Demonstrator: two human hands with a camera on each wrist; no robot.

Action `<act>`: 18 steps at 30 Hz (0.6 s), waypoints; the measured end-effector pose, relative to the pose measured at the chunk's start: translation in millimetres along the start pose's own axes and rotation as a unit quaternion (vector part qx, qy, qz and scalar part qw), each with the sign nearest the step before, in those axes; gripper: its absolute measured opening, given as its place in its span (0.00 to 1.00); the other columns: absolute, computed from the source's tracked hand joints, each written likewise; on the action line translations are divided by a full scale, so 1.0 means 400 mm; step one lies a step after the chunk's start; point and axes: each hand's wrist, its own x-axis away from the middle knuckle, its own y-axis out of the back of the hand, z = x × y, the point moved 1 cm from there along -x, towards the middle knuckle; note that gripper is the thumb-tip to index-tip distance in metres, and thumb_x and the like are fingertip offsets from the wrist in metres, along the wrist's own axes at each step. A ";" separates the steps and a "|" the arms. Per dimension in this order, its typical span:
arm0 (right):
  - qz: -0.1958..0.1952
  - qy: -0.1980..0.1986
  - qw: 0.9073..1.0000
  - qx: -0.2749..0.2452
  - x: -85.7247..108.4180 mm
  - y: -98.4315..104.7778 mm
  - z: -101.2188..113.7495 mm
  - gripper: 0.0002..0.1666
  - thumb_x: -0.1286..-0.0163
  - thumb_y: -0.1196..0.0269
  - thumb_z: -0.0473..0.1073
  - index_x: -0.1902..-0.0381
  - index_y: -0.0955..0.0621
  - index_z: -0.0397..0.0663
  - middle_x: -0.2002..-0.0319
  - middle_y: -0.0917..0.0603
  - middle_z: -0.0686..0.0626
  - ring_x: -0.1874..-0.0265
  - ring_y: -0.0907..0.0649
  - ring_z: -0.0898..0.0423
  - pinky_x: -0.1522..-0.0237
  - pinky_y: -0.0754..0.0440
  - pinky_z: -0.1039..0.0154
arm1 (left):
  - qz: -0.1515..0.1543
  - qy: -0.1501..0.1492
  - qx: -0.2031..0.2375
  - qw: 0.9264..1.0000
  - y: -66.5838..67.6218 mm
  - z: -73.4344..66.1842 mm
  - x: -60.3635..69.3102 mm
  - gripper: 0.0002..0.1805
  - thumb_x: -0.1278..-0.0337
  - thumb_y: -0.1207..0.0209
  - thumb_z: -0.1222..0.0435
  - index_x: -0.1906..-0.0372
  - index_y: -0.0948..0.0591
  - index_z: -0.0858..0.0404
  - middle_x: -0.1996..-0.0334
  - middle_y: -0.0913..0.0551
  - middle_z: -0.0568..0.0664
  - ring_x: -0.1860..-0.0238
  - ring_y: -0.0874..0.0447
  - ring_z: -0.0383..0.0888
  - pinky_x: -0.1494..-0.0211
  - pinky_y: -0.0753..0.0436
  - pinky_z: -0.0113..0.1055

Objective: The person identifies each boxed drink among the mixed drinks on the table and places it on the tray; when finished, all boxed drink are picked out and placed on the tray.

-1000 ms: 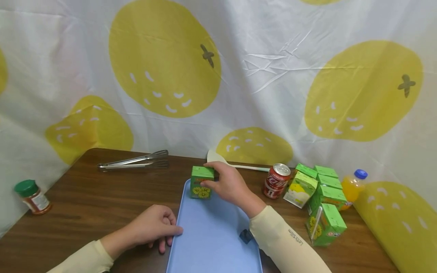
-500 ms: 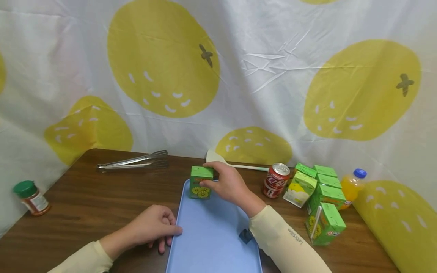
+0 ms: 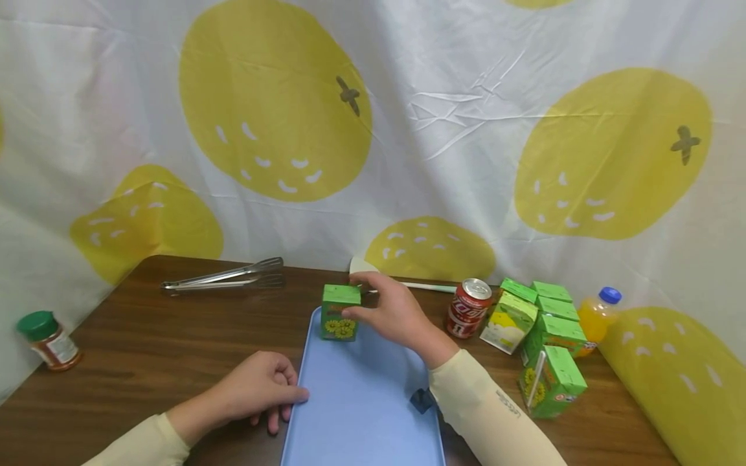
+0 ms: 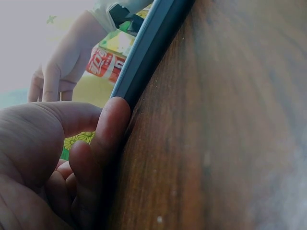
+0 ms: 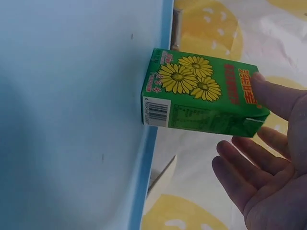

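A light-blue tray (image 3: 373, 414) lies on the table in the head view. At its far left corner stands a green drink carton (image 3: 340, 313) with yellow flowers, upright. My right hand (image 3: 396, 312) is just right of that carton, its fingers spread. In the right wrist view the thumb is at the upper end of the carton (image 5: 201, 93), while the other fingers stand apart from it. My left hand (image 3: 259, 388) pinches the tray's left rim between thumb and finger; in the left wrist view the fingertips meet at the tray's edge (image 4: 144, 52).
Metal tongs (image 3: 224, 275) and a pale spatula (image 3: 428, 286) lie at the back. To the right stand a red soda can (image 3: 468, 309), several green cartons (image 3: 553, 382) and an orange juice bottle (image 3: 597, 320). A green-capped spice jar (image 3: 49, 341) stands far left.
My right hand's fingers have come away from the carton, moving slightly right. The carton stays at the tray's far left corner. My left hand keeps its place on the rim.
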 end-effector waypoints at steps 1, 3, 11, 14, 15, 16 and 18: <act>-0.001 0.000 1.000 0.002 0.001 0.004 0.000 0.38 0.33 0.16 0.48 0.28 0.17 0.49 0.37 0.12 0.48 0.39 0.12 0.48 0.37 0.14 0.45 | 0.000 0.001 0.001 1.000 0.000 0.000 0.000 0.15 0.30 0.27 0.58 0.66 0.18 0.63 0.79 0.12 0.51 0.85 0.14 0.40 0.85 0.28 0.27; -0.004 0.002 1.000 0.008 0.005 0.011 0.000 0.39 0.33 0.16 0.49 0.27 0.17 0.49 0.35 0.12 0.48 0.37 0.13 0.48 0.34 0.15 0.44 | 0.000 0.001 0.001 1.000 0.001 0.001 -0.001 0.15 0.30 0.27 0.58 0.66 0.18 0.63 0.79 0.12 0.52 0.85 0.14 0.40 0.85 0.28 0.27; -0.013 0.013 1.000 0.022 0.038 0.053 0.000 0.41 0.32 0.17 0.50 0.25 0.19 0.48 0.32 0.14 0.47 0.35 0.15 0.44 0.33 0.16 0.41 | 0.000 -0.002 0.001 1.000 -0.004 0.004 -0.002 0.15 0.30 0.27 0.58 0.65 0.18 0.63 0.80 0.12 0.52 0.85 0.14 0.40 0.85 0.28 0.28; -0.022 0.017 0.999 0.034 0.053 0.070 -0.003 0.42 0.32 0.17 0.50 0.25 0.19 0.48 0.31 0.15 0.47 0.34 0.15 0.46 0.33 0.17 0.42 | -0.002 0.000 -0.001 1.000 -0.005 0.001 -0.001 0.15 0.30 0.27 0.58 0.65 0.18 0.63 0.80 0.12 0.51 0.85 0.14 0.41 0.85 0.28 0.28; -0.025 0.017 0.999 0.037 0.058 0.076 -0.004 0.42 0.33 0.17 0.50 0.25 0.19 0.49 0.31 0.15 0.48 0.34 0.15 0.47 0.32 0.17 0.43 | -0.002 -0.001 -0.001 1.000 -0.005 0.000 0.000 0.15 0.30 0.27 0.58 0.65 0.18 0.63 0.80 0.12 0.51 0.85 0.14 0.41 0.86 0.28 0.28; -0.029 0.018 0.999 0.039 0.062 0.082 -0.006 0.42 0.33 0.16 0.50 0.25 0.19 0.49 0.31 0.15 0.48 0.34 0.15 0.47 0.32 0.17 0.43 | -0.003 -0.001 -0.002 1.000 -0.005 0.000 0.001 0.15 0.30 0.27 0.58 0.65 0.18 0.63 0.80 0.12 0.51 0.85 0.14 0.41 0.86 0.28 0.28; -0.035 0.021 0.998 0.040 0.070 0.093 -0.010 0.42 0.34 0.16 0.50 0.26 0.18 0.49 0.31 0.15 0.49 0.33 0.15 0.48 0.32 0.17 0.43 | -0.003 0.001 -0.003 1.000 -0.003 -0.001 0.002 0.15 0.30 0.27 0.58 0.65 0.18 0.63 0.80 0.12 0.51 0.85 0.14 0.41 0.85 0.28 0.28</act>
